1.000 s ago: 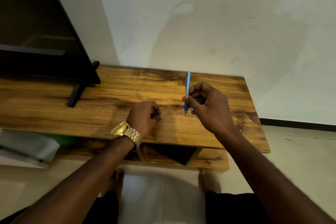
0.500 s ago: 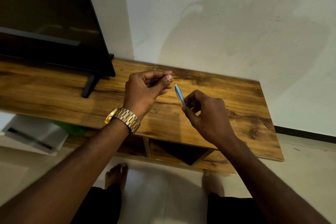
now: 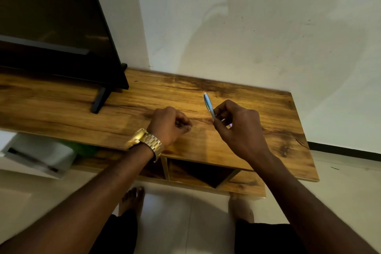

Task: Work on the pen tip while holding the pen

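Note:
My right hand (image 3: pixel 240 130) pinches the lower end of a light blue pen (image 3: pixel 208 103) between thumb and fingers. The pen slants up and to the left above the wooden table (image 3: pixel 272 109). My left hand (image 3: pixel 170 123), with a gold watch (image 3: pixel 147 141) on the wrist, rests on the table top just left of the right hand. Its fingers are curled into a loose fist. Whatever may lie inside the fist is hidden. A small gap separates the two hands.
A black television (image 3: pixel 51 27) stands on the table's left part, its foot (image 3: pixel 100 99) reaching toward me. Open shelves (image 3: pixel 198 173) sit under the top. A white box (image 3: pixel 41 154) and something green (image 3: pixel 84 147) lie lower left. My bare feet are on the pale floor.
My left hand was raised near the pen half a second ago and has dropped back onto the table with fingers curled. The right hand still holds the pen, now tilted left.

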Demonstrator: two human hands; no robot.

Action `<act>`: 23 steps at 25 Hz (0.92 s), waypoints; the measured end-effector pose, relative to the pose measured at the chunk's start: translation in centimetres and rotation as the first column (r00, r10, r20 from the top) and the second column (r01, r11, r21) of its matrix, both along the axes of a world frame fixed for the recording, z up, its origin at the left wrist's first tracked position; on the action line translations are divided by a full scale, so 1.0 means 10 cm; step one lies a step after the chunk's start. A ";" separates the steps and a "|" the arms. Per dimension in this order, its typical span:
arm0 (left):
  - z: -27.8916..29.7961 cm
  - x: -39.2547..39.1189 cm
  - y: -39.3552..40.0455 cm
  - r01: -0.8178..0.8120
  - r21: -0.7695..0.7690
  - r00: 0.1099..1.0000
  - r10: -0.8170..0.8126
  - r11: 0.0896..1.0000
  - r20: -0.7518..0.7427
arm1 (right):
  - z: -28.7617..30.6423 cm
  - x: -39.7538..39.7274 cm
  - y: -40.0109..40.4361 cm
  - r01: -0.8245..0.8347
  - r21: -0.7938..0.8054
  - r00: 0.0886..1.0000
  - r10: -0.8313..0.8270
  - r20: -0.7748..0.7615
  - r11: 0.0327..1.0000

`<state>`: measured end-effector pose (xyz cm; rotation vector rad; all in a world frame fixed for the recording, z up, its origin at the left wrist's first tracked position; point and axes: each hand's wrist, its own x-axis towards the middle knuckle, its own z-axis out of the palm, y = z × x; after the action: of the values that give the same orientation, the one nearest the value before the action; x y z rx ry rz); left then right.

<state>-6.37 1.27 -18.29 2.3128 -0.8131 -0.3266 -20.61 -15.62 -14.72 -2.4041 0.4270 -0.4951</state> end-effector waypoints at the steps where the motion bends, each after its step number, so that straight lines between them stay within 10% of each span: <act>1: -0.07 -0.05 -0.04 0.030 0.070 1.000 -0.030 0.997 0.005 | 0.00 0.00 -0.01 -0.002 0.004 1.000 0.002 0.001 1.000; 14: -0.06 0.31 0.02 -0.178 0.003 0.973 0.176 0.984 0.147 | 0.13 -0.11 -0.18 0.050 0.026 0.997 -0.052 0.050 0.998; 23: -0.30 0.39 0.13 -0.155 0.229 0.966 0.099 0.961 0.241 | 0.14 -0.12 -0.17 0.052 0.012 0.997 -0.053 0.048 0.999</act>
<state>-2.47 2.56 -21.30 2.6590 -0.7619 -0.1102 -21.77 -17.35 -13.32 -2.3703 0.4714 -0.5717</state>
